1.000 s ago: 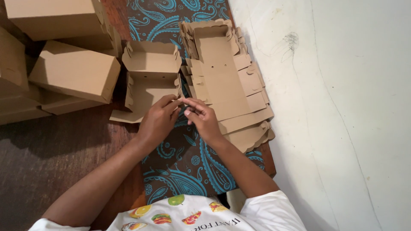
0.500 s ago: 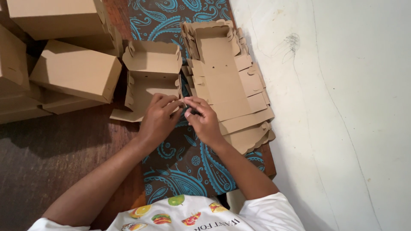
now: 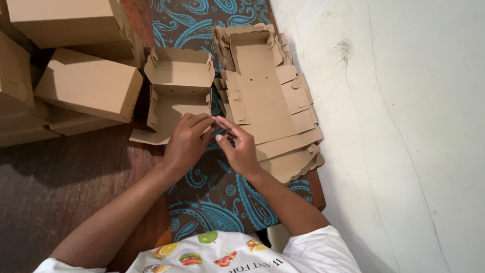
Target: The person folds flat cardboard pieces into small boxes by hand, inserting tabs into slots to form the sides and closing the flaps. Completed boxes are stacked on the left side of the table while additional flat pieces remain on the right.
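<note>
Fingertips hide the pinched corner flap | left hand (image 3: 186,142) and right hand (image 3: 239,147) meet, curled, gripping half-folded box (image 3: 178,93) on patterned cloth (image 3: 217,199) | flat blanks (image 3: 268,101) just beside

A dark brown wooden floor (image 3: 55,197) fills the left and lower part of the view, its grain showing under soft, even light; a dark cloth with a blue paisley pattern (image 3: 222,202) lies spread over it; on the right stands a whitish plastered wall (image 3: 404,126), scuffed, with thin cracks and a faint grey scribble.
</note>
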